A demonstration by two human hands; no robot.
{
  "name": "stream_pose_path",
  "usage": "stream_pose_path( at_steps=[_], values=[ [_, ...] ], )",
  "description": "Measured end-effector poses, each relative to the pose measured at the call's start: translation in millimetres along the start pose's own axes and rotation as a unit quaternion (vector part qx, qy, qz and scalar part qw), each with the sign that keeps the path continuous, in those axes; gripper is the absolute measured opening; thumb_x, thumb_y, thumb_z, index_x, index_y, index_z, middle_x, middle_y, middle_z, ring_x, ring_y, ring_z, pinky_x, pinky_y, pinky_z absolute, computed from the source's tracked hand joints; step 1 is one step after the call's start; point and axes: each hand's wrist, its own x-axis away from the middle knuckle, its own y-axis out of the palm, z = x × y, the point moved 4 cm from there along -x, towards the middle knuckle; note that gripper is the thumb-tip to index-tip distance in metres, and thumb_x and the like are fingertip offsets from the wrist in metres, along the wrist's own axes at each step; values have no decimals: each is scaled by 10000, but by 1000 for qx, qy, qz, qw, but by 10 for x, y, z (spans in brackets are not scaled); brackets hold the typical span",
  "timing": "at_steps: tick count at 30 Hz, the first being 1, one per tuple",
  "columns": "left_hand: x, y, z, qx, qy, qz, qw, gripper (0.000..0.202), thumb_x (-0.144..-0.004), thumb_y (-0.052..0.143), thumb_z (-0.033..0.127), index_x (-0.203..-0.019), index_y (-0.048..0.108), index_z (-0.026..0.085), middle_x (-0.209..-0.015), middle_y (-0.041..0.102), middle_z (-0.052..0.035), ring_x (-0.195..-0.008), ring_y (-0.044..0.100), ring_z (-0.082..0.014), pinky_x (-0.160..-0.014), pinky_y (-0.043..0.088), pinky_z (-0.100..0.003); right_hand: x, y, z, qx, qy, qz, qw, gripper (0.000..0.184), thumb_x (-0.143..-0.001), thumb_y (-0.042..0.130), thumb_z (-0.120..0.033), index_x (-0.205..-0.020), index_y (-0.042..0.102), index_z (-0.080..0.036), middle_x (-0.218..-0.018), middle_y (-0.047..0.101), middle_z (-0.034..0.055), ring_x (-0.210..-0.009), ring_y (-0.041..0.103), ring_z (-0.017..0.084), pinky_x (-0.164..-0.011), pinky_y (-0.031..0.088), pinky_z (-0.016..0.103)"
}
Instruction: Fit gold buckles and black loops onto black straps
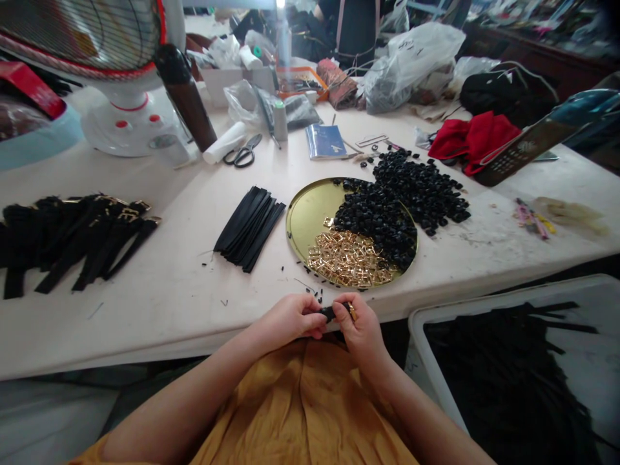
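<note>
- Black strap point(328, 314) is lying between the two hands, by the edge of the table point(169, 323), with only a short piece showing and the rest hiding behind the fingers.
- Left hand point(296, 316) is pinching one part, its thumb and fingers pressing together on the strap.
- Right hand point(358, 320) is pinching the other part, its fingers clamping on the strap, with a gold buckle point(352, 311) peeking out beside them.
- Going by looks, the strap is probably weighing very little and bending easily, so holding it close to the buckle is likely giving the best grip.
- Shiny and hard, the buckle is perhaps feeling slippery; pinching its sides is seeming safer, and nothing is looking easy to break.
- Ahead and left of the left fingers, strips point(249, 229) are lying together.
- Straight ahead of the right fingers, a plate point(303, 210) is holding more buckles point(343, 258).
</note>
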Motion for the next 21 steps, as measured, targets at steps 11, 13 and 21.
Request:
stream_pose_path(
  at_steps=[11,13,21],
  values=[
    [24,87,-23,98,-14,-5,995,167,-672,638,279,-714,581,127,-636,632,12,-549,574,-86,-555,435,-197,61,10,-9,-1,-23,-43,999,134,-817,508,-348,-796,522,-217,-631,553,-15,-570,526,149,-549,388,256],
    [52,82,11,90,-22,-18,996,176,-686,624,292,-746,599,129,-656,645,8,-582,586,-90,-585,440,-198,59,5,-5,1,-24,-34,999,151,-823,493,-358,-802,519,-211,-627,550,-16,-568,524,147,-543,390,252],
    [19,141,-156,162,-16,6,987,258,-619,693,323,-744,574,131,-686,653,-14,-589,590,-96,-619,450,-221,77,-30,-41,65,-72,-122,988,154,-857,430,-324,-814,504,-196,-666,569,-2,-616,526,139,-581,396,243]
  ],
)
